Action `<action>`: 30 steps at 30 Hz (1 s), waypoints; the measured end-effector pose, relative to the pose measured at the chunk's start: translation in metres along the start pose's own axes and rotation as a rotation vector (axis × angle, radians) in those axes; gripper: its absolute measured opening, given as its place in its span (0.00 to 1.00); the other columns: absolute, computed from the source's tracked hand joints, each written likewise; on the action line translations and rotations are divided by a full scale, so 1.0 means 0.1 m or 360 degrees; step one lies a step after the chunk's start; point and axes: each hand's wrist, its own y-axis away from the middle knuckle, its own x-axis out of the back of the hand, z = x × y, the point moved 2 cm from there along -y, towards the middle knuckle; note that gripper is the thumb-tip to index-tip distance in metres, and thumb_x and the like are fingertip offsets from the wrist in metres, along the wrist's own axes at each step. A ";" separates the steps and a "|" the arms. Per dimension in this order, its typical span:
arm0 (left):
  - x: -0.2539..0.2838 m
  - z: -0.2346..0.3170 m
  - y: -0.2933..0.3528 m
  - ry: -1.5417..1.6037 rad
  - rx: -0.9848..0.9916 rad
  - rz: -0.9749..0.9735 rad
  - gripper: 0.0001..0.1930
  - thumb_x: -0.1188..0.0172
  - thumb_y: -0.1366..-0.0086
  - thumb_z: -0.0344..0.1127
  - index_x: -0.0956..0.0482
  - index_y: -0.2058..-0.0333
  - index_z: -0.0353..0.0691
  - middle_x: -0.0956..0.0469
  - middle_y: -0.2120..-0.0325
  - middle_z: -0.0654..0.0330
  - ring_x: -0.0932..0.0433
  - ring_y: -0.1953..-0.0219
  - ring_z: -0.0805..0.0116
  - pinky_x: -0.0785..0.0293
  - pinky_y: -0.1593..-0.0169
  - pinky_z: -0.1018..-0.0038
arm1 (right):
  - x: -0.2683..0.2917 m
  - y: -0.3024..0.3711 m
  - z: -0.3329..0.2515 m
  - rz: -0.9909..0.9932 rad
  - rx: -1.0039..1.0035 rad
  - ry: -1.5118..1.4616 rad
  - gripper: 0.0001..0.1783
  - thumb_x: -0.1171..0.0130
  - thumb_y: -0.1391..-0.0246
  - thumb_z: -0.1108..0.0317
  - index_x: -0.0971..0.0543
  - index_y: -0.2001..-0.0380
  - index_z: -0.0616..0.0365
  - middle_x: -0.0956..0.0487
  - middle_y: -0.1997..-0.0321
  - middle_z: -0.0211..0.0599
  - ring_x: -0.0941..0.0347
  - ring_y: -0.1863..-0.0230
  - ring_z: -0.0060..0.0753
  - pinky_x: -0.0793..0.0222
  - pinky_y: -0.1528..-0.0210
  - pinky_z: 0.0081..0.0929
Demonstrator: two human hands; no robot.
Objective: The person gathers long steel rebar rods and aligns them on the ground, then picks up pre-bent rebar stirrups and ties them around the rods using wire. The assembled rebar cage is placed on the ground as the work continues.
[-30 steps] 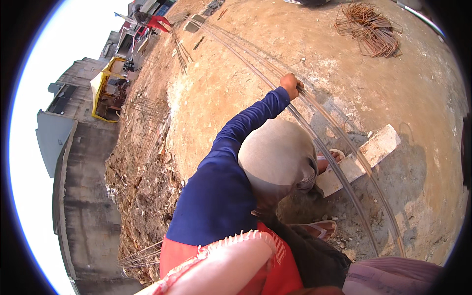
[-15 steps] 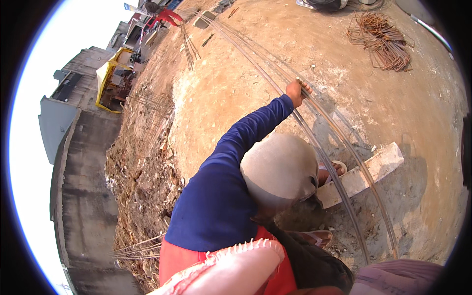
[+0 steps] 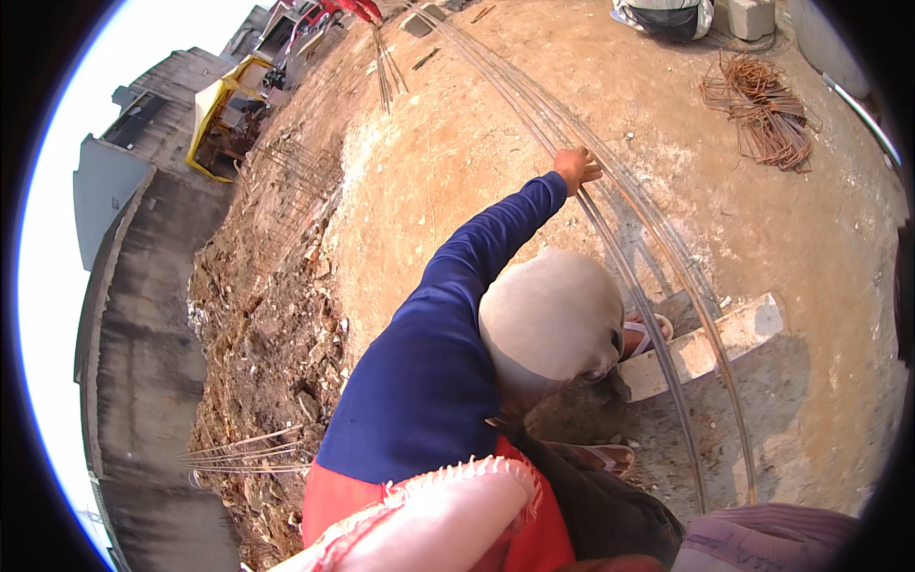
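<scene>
Neither of my hands is in view. Nearest me are a frayed pink cloth edge (image 3: 448,510) at the lower middle and striped purple cloth (image 3: 762,539) at the lower right. Just ahead, a co-worker in a pale cap (image 3: 548,315) and blue-and-red top (image 3: 410,381) bends low. That person's outstretched hand (image 3: 577,170) is at long thin metal rods (image 3: 620,257), its fingers over them. The rods curve from the far top down to the lower right, crossing above a pale concrete block (image 3: 710,348). The co-worker's sandalled foot (image 3: 648,334) is beside the block.
A bundle of rusty bent wire (image 3: 762,110) lies on the sandy ground at upper right. Rubble (image 3: 272,353) with protruding rods (image 3: 243,458) borders a grey wall (image 3: 157,353) on the left. Farther off are a yellow-framed canopy (image 3: 224,114) and a person in red trousers (image 3: 357,8).
The co-worker's hand has shifted farther along the rods, and its fingers look straighter. My view has tilted slightly, so the wire bundle and block at the far side sit lower in the picture.
</scene>
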 end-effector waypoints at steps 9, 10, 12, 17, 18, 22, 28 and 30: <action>-0.17 -0.04 -0.15 -0.0538 -0.0114 0.0140 0.19 0.49 0.32 0.35 0.33 0.50 0.24 0.24 0.61 0.47 0.18 0.66 0.56 0.15 0.72 0.66 | -0.02 0.03 0.20 0.0136 0.0196 0.0017 0.13 0.36 0.53 0.74 0.31 0.79 0.68 0.32 0.80 0.56 0.33 0.76 0.57 0.39 0.71 0.45; -0.20 -0.07 -0.14 -0.0591 -0.0233 0.0332 0.24 0.46 0.35 0.36 0.37 0.47 0.24 0.29 0.53 0.40 0.22 0.55 0.51 0.17 0.59 0.59 | -0.04 0.03 0.19 0.0242 0.0353 -0.0002 0.15 0.36 0.54 0.73 0.32 0.81 0.68 0.33 0.82 0.56 0.34 0.77 0.59 0.40 0.73 0.46; -0.24 0.00 -0.12 -0.1421 -0.0611 0.0728 0.30 0.41 0.40 0.37 0.39 0.44 0.25 0.37 0.47 0.36 0.33 0.44 0.45 0.32 0.42 0.54 | -0.05 0.02 0.19 0.0248 0.0391 0.0071 0.17 0.37 0.47 0.66 0.32 0.80 0.64 0.36 0.83 0.51 0.41 0.81 0.54 0.44 0.77 0.42; -0.54 0.27 0.02 -0.1677 -0.1597 0.0483 0.24 0.39 0.44 0.35 0.29 0.49 0.30 0.33 0.53 0.39 0.34 0.47 0.44 0.38 0.41 0.58 | 0.07 0.01 -0.04 0.0145 0.0199 -0.0005 0.23 0.35 0.47 0.55 0.31 0.77 0.65 0.37 0.82 0.47 0.42 0.80 0.50 0.45 0.76 0.41; -0.68 0.30 0.03 -0.1631 -0.1649 0.0244 0.22 0.40 0.44 0.34 0.28 0.51 0.31 0.31 0.54 0.41 0.31 0.50 0.46 0.36 0.43 0.59 | 0.12 0.01 -0.09 0.0089 0.0143 -0.0064 0.23 0.34 0.49 0.54 0.29 0.74 0.66 0.34 0.80 0.49 0.38 0.77 0.52 0.42 0.74 0.41; -1.36 0.35 0.01 -0.1518 -0.1584 -0.0505 0.13 0.41 0.42 0.33 0.22 0.60 0.31 0.24 0.62 0.48 0.21 0.62 0.54 0.25 0.55 0.64 | 0.28 -0.04 -0.32 0.0002 0.0160 -0.0352 0.29 0.40 0.45 0.47 0.25 0.59 0.68 0.28 0.67 0.49 0.32 0.66 0.50 0.36 0.64 0.41; -2.92 0.00 -0.58 -0.1548 -0.0531 -0.0911 0.28 0.41 0.40 0.54 0.21 0.60 0.28 0.19 0.64 0.44 0.19 0.61 0.55 0.26 0.54 0.65 | 0.39 -0.07 -0.60 0.0150 0.0081 -0.0256 0.26 0.49 0.38 0.52 0.27 0.54 0.69 0.30 0.56 0.52 0.32 0.55 0.52 0.38 0.50 0.43; -3.46 -0.20 -0.79 -0.1229 -0.0260 -0.0819 0.32 0.40 0.42 0.56 0.21 0.61 0.23 0.19 0.63 0.40 0.19 0.57 0.53 0.28 0.53 0.64 | 0.40 -0.07 -0.68 0.0185 0.0056 -0.0224 0.22 0.49 0.38 0.57 0.26 0.54 0.69 0.30 0.57 0.52 0.33 0.56 0.54 0.38 0.50 0.44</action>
